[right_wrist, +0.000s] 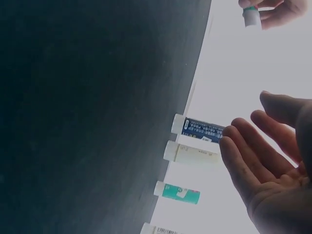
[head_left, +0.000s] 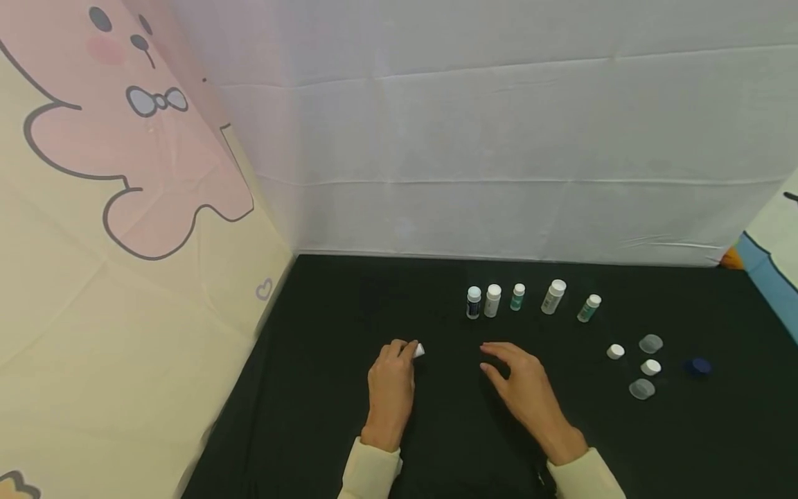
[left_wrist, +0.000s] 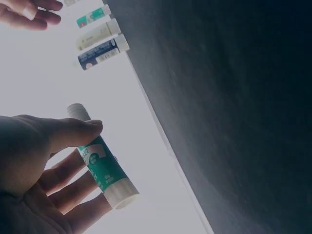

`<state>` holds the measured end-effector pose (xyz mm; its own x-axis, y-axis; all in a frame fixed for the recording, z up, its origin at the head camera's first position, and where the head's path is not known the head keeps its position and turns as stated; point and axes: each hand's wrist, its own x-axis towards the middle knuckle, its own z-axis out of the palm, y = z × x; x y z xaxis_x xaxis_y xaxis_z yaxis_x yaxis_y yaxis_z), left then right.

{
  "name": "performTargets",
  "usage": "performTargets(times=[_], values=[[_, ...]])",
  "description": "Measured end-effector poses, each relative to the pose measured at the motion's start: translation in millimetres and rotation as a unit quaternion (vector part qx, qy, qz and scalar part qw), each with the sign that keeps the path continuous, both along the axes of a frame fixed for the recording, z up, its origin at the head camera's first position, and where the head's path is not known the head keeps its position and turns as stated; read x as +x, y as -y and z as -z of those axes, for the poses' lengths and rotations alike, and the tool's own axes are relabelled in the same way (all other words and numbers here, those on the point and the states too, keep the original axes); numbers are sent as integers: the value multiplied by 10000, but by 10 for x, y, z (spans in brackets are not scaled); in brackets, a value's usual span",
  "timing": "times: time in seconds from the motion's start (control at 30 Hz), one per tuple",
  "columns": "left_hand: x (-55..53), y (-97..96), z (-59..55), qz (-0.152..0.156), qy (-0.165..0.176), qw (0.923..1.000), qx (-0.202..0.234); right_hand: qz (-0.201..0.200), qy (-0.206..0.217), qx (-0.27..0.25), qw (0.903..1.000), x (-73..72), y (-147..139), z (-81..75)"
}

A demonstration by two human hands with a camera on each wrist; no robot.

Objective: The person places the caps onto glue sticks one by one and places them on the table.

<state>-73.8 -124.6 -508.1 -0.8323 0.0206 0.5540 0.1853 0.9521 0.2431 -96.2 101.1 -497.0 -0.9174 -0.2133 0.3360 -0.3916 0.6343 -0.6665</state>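
Observation:
My left hand (head_left: 391, 388) holds a green-labelled glue stick (left_wrist: 105, 168) between thumb and fingers, low over the black table. It has a ribbed pale end near the thumb and a wider white end pointing away; only a white end shows in the head view. To the right, my right hand (head_left: 526, 391) holds nothing, its thumb and fingers spread apart. Beyond it stand sticks with pale caps: a dark blue one (head_left: 474, 303), a white one (head_left: 492, 301), a small green one (head_left: 517, 297), a larger white one (head_left: 553, 297) and another green one (head_left: 589, 308).
On the right of the black table (head_left: 324, 312) lie two white caps (head_left: 616, 351), two translucent shallow cups (head_left: 651, 344) and a dark blue round piece (head_left: 699, 366). A white cloth wall (head_left: 499, 152) rises behind the table. A printed cloth (head_left: 156, 312) hangs at left.

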Motion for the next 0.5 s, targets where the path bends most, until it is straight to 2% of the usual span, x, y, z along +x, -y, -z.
performTargets(times=[0.5], values=[[0, 148, -3, -238, 239, 9992, 227, 160, 2, 140, 9998, -23, -186, 9]])
